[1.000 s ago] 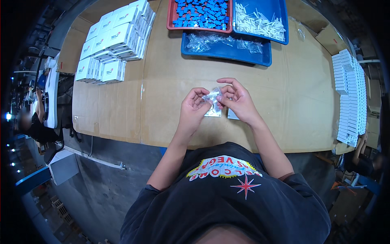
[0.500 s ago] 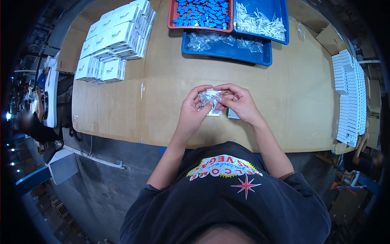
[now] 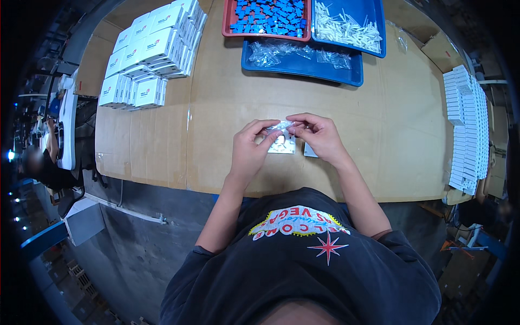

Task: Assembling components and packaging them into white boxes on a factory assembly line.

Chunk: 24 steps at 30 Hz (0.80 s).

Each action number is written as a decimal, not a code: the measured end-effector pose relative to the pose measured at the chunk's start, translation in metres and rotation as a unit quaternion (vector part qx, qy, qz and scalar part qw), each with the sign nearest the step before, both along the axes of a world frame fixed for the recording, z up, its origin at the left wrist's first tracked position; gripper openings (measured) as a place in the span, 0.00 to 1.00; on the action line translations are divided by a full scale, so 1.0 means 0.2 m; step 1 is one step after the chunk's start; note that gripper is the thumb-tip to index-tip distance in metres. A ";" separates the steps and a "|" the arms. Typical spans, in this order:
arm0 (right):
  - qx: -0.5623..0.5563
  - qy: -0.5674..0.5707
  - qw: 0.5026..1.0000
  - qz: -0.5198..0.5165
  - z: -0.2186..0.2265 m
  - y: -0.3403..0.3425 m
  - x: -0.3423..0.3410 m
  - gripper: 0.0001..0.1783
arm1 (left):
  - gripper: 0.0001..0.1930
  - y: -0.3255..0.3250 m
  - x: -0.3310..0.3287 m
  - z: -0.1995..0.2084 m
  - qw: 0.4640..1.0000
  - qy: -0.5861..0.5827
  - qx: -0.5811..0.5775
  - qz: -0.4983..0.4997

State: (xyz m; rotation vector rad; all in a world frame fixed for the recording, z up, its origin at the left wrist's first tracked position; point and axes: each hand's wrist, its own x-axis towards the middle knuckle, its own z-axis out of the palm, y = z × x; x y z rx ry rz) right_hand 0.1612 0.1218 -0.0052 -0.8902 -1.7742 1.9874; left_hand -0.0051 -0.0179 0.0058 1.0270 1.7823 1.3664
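Note:
Both my hands pinch a small clear plastic bag point(image 3: 283, 125) above the cardboard-covered table. My left hand point(image 3: 251, 146) is closed on the bag's left side, thumb and fingers together. At its right side my right hand point(image 3: 318, 138) grips it between thumb and fingertips. Whatever lies inside the bag is too small to make out. Just below the fingers rests a flat whitish plate-like piece point(image 3: 286, 147) with a round detail. A second pale flat piece point(image 3: 310, 151) lies beside it, partly hidden by my right hand.
Stacks of white boxes point(image 3: 149, 49) stand at the far left. Ahead are a red tray point(image 3: 226, 31) of blue parts, a blue tray point(image 3: 381, 50) of white sticks and a lower blue tray point(image 3: 303, 75) of clear bags. More white boxes point(image 3: 467, 130) line the right edge. People work at both sides.
My left hand has shifted slightly left and its fingers have moved on the bag. More of the flat piece beneath now shows.

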 end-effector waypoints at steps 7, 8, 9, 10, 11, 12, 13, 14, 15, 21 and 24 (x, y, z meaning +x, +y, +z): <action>0.225 0.006 0.974 -0.007 0.03 0.00 0.01 0.09 | 0.13 0.00 -0.05 -0.01 0.994 0.086 0.050 -0.034; 0.226 -0.014 0.974 0.009 0.02 0.01 0.03 0.09 | 0.12 0.00 -0.06 -0.01 0.992 0.111 0.027 -0.046; 0.227 -0.033 0.973 0.025 0.01 0.01 0.04 0.08 | 0.11 0.00 -0.06 -0.02 0.989 0.137 0.003 -0.059; 0.227 -0.033 0.973 0.025 0.00 0.00 0.04 0.08 | 0.11 -0.01 -0.07 -0.04 0.989 0.137 0.003 -0.059; 0.213 -0.047 0.976 0.025 -0.01 -0.02 0.05 0.07 | 0.10 -0.02 -0.08 -0.08 0.977 0.202 0.018 -0.068; 0.199 -0.061 0.978 0.026 -0.02 -0.04 0.05 0.06 | 0.09 -0.03 -0.09 -0.11 0.961 0.265 0.033 -0.076; 0.199 -0.062 0.978 0.024 -0.04 -0.05 0.06 0.06 | 0.09 -0.03 -0.09 -0.11 0.961 0.264 0.034 -0.077; 0.282 -0.060 0.957 0.030 -0.06 -0.07 0.07 0.07 | 0.08 -0.03 -0.08 -0.12 0.958 0.273 0.034 -0.079; 0.362 -0.058 0.930 0.035 -0.07 -0.08 0.07 0.07 | 0.07 -0.04 -0.08 -0.12 0.956 0.282 0.033 -0.081; 0.407 -0.073 0.910 0.037 -0.10 -0.13 0.06 0.07 | 0.06 -0.06 -0.07 -0.20 0.955 0.289 0.018 -0.064; 0.416 -0.071 0.906 0.041 -0.10 -0.14 0.06 0.07 | 0.05 -0.08 -0.08 -0.20 0.947 0.312 0.025 -0.074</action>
